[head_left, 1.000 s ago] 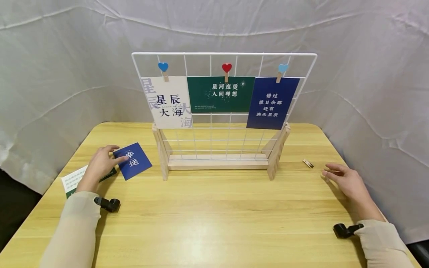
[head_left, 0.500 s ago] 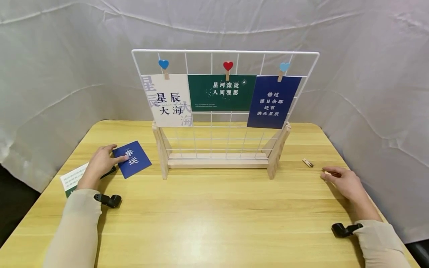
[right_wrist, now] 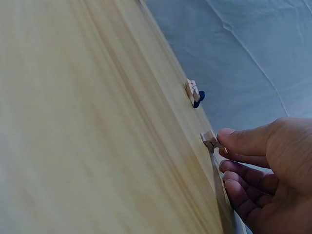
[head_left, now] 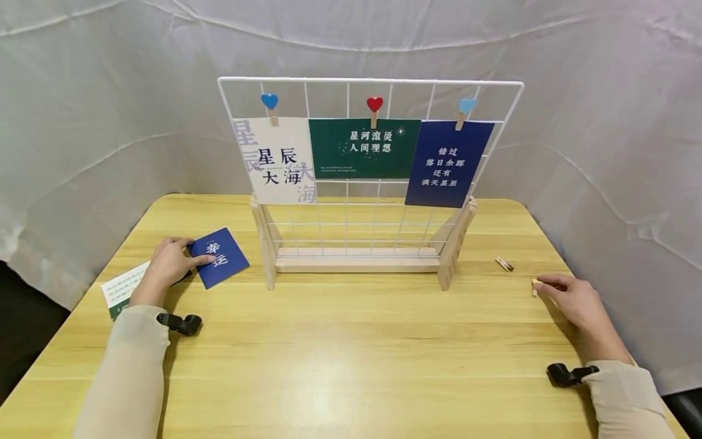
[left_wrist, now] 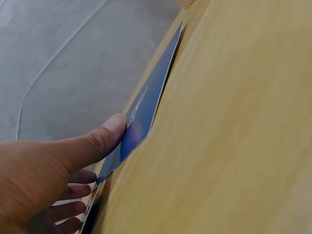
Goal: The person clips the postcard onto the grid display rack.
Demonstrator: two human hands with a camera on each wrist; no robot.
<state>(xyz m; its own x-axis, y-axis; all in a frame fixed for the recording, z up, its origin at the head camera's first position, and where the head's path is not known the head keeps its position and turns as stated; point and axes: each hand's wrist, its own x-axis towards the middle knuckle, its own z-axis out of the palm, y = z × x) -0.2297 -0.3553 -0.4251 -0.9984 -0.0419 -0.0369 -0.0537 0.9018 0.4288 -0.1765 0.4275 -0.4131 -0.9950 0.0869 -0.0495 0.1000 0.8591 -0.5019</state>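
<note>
My left hand (head_left: 167, 262) pinches the near left corner of a dark blue card (head_left: 222, 271) with white characters. In the left wrist view the thumb lies on top of the card (left_wrist: 151, 107), which tilts a little off the wood. A white and green card (head_left: 123, 289) lies partly hidden under that hand. Over by the right edge, my right hand (head_left: 570, 302) pinches a small wooden clothespin (right_wrist: 210, 140) between thumb and index finger, its other fingers curled below. A second clothespin (head_left: 504, 264) rests on the table just beyond, with a dark blue piece on it.
A white wire grid (head_left: 370, 80) on a wooden stand (head_left: 356, 265) stands mid-table. Heart-topped clothespins hold a white card (head_left: 282, 183), a green card (head_left: 362, 164) and a navy card (head_left: 446, 192) on it. Pale cloth (head_left: 351, 36) surrounds the table (head_left: 351, 353) behind and at the sides.
The right fingers have closed on the clothespin, which now shows at the fingertips. The left hand has stayed at the blue card. The head view has shifted slightly.
</note>
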